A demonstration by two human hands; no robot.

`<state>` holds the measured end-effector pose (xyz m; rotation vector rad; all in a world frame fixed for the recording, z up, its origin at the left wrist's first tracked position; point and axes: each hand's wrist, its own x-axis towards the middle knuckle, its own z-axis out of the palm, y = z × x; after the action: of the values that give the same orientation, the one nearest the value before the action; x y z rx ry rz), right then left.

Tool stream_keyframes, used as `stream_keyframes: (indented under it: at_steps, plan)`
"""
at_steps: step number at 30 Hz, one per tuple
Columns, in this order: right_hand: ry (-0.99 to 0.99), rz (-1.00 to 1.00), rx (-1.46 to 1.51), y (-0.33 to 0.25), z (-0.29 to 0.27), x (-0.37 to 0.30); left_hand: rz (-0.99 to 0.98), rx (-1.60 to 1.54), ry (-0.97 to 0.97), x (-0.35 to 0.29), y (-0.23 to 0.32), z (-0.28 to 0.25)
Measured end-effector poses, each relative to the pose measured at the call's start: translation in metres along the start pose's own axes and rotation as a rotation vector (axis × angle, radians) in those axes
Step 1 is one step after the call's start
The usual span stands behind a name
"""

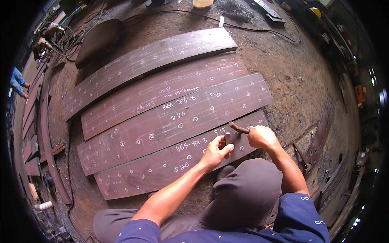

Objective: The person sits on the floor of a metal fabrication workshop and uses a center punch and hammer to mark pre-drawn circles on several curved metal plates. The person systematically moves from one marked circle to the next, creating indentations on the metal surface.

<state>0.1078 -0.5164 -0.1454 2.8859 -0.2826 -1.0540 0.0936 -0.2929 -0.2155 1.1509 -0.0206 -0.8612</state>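
My left hand (216, 154) is closed round a short dark metal punch (227, 139), held roughly upright over the nearest steel plate (133, 188). Whether the punch's lower end touches the plate is hidden by my fingers. A hammer (239, 128) is in my right hand (261, 137), gripped by its handle, its head just above and beside the top of the punch. White chalk circles, thin lines and handwriting cover this plate. Beyond it lies a second marked plate (133, 131), close along its far edge.
Two further marked steel plates, one reddish (133, 103) and one thicker (137, 62), lie farther off. A cable (251, 28) runs across the dirty floor (279, 77). A drilled metal strip (320, 129) is at the right; a person (18, 81) shows at the far left.
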Motion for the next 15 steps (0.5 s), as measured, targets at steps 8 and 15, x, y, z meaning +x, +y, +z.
stream_keyframes:
  at_steps: [8,15]
  plan:
    - [0.130,-0.093,0.217,0.023,0.020,-0.024,-0.138,0.196,0.123,0.004,-0.008,-0.019]
    - [0.177,-0.075,0.535,0.058,0.069,-0.031,-0.185,0.693,0.181,0.030,0.000,-0.037]
